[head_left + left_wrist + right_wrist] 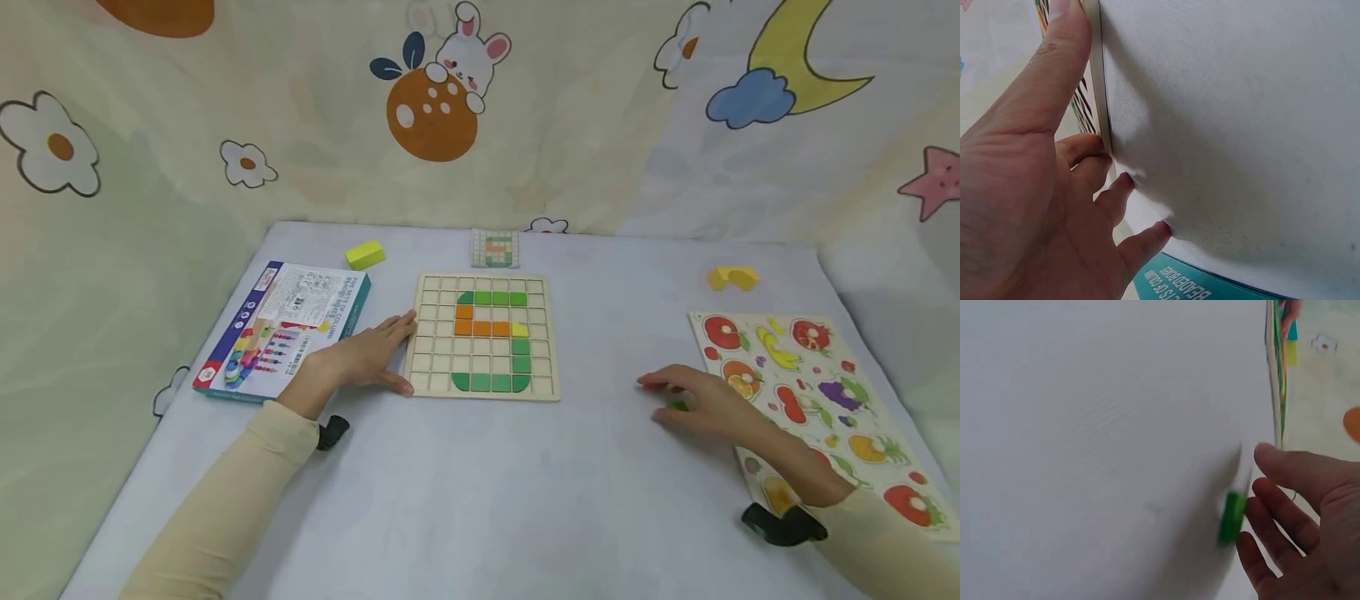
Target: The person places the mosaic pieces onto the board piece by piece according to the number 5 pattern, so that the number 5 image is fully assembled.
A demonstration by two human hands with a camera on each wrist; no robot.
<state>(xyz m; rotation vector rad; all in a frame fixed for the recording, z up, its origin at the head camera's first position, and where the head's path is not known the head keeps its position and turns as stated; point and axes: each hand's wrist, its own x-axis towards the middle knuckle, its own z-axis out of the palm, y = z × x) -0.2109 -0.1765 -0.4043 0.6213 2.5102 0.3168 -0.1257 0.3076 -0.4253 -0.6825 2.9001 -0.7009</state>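
Observation:
A wooden grid board lies mid-table, with green, orange and yellow tiles forming a figure like a 5. My left hand rests against the board's left side, its thumb at the near left corner and its fingers spread along the edge. On the right, my right hand is low over the table, thumb and fingers apart. A small green block shows beside its fingertips in the right wrist view, slightly blurred; in the head view the hand mostly hides it.
A small pattern card lies behind the board. To the left is a flat printed box, with a yellow-green block behind it. At right lies a fruit-picture board, partly under the right forearm, with a yellow arched block beyond.

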